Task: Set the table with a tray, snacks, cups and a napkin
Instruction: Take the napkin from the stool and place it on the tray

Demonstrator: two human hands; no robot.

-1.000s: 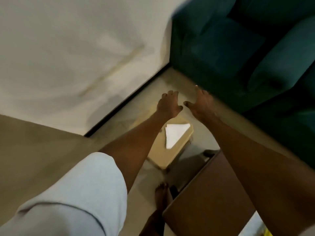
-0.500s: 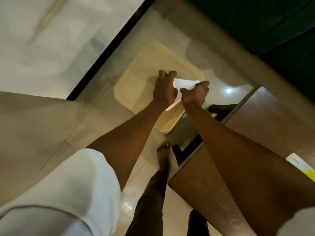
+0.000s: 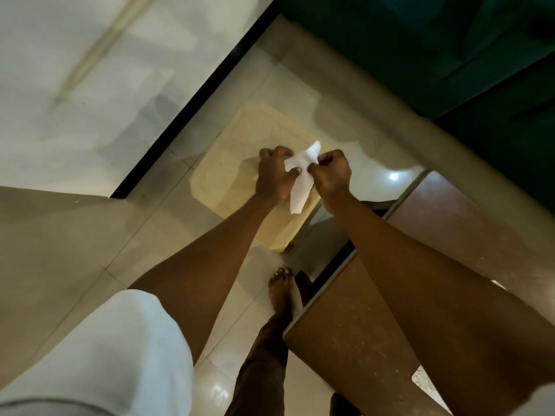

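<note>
A white paper napkin (image 3: pixel 301 183) hangs crumpled between both hands, lifted a little above a pale beige tray (image 3: pixel 228 175) that lies low by the floor. My left hand (image 3: pixel 274 175) pinches the napkin's left side with closed fingers. My right hand (image 3: pixel 332 172) grips its right edge between thumb and forefinger. The napkin's lower end dangles free over the tray's right part. No snacks or cups are in view.
A brown wooden table (image 3: pixel 375 334) fills the lower right, its corner close to my bare foot (image 3: pixel 282 291). A dark green sofa (image 3: pixel 450 49) stands at the upper right. A pale wall (image 3: pixel 105 70) with a black skirting strip runs along the left.
Both hands came down onto the folded napkin on the tray, took hold of it and raised it. The napkin went from flat and folded to crumpled between the hands.
</note>
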